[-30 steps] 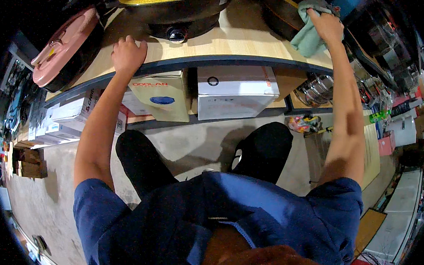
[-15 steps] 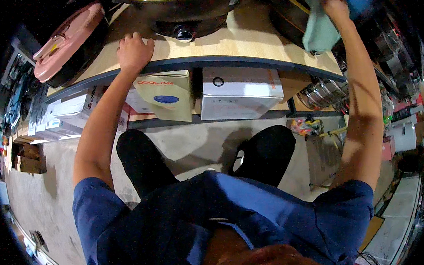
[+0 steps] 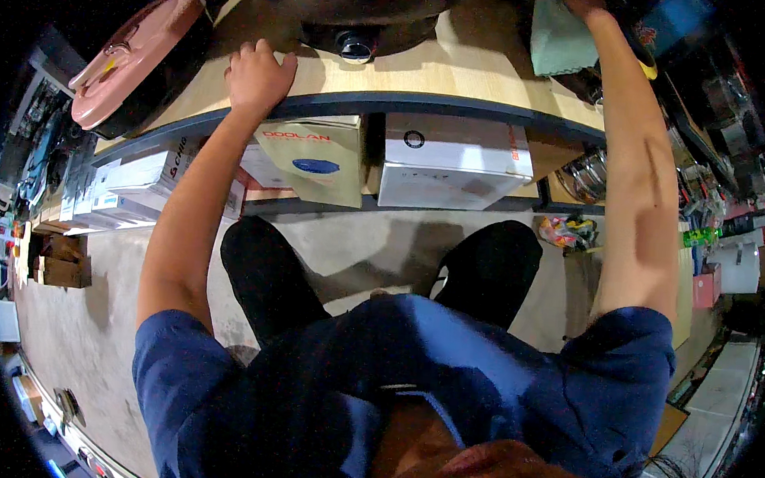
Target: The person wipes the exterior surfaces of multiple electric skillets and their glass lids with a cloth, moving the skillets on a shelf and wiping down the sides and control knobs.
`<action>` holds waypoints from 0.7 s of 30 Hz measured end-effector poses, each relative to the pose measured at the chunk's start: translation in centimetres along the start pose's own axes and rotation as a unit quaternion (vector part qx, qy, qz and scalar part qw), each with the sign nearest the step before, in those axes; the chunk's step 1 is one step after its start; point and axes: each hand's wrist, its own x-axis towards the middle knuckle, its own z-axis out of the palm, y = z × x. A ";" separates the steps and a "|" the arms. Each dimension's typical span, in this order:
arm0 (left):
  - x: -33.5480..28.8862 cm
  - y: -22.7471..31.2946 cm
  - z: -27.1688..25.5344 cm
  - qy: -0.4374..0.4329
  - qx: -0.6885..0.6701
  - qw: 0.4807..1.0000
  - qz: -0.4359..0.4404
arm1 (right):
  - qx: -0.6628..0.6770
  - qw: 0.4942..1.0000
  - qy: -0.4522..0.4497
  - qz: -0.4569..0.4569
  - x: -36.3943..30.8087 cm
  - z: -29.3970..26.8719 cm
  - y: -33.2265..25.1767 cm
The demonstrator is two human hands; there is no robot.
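Observation:
My left hand lies on the light wooden shelf board near its dark front edge, fingers stretched out and holding nothing. At the far right, my right hand reaches to the top edge of the picture, closed on a pale green cloth that hangs below it. Most of its fingers are dark or cut off by the frame. Between the hands sits a black electric pan with a yellow rim and a round front knob. A dark shape behind the cloth is too dim to make out.
To the left stands a pink oval appliance. Under the board are a yellowish box, a white box and more cartons. Metal pots fill the lower right shelf. My knees are close below.
My right hand and the cloth have moved farther up, toward the top edge. The whole view has shifted slightly. My left hand stays at the same place on the board.

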 end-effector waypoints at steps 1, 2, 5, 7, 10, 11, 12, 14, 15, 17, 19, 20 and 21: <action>0.0 0.0 0.1 -0.004 0.001 1.000 -0.001 | -0.038 0.999 -0.028 0.006 0.1 -0.1 -0.3; 0.1 0.2 0.1 -0.008 -0.003 1.000 -0.006 | -0.077 0.996 -0.052 0.011 0.6 -0.5 -0.4; 0.0 -0.2 -0.3 -0.014 0.007 1.000 -0.023 | -0.009 0.997 0.070 0.017 0.1 -0.4 -1.8; -0.1 -0.3 -0.5 -0.016 0.002 1.000 -0.018 | 0.099 0.986 0.121 0.060 0.1 0.6 -2.0; 0.5 1.1 -0.1 -0.009 -0.006 1.000 0.000 | 0.198 0.971 0.057 0.118 1.1 1.8 -1.9; 0.4 0.9 0.0 -0.006 -0.001 1.000 -0.001 | 0.211 0.971 0.021 0.107 1.3 1.9 -3.4; 0.3 0.9 0.1 -0.009 0.000 1.000 -0.004 | 0.219 0.971 -0.014 0.093 1.4 1.8 -4.6; -0.1 0.4 -0.3 -0.010 0.005 1.000 -0.014 | 0.237 0.966 -0.079 0.071 1.6 1.2 -6.7; -0.2 0.4 -0.4 -0.012 0.003 1.000 -0.018 | 0.247 0.961 -0.110 0.066 1.5 0.8 -7.7; -0.3 0.7 -0.9 -0.016 -0.001 1.000 -0.022 | 0.260 0.951 -0.154 0.062 1.6 0.1 -8.6; -0.3 0.3 -0.6 -0.004 0.009 1.000 -0.013 | 0.272 0.942 -0.189 0.060 2.2 -0.4 -9.5; -0.4 0.0 -0.6 -0.003 0.010 1.000 -0.014 | 0.279 0.936 -0.203 0.064 2.5 -0.5 -10.2; -0.6 -0.4 -0.5 -0.002 0.011 1.000 -0.017 | 0.283 0.934 -0.210 0.067 2.9 -0.4 -11.0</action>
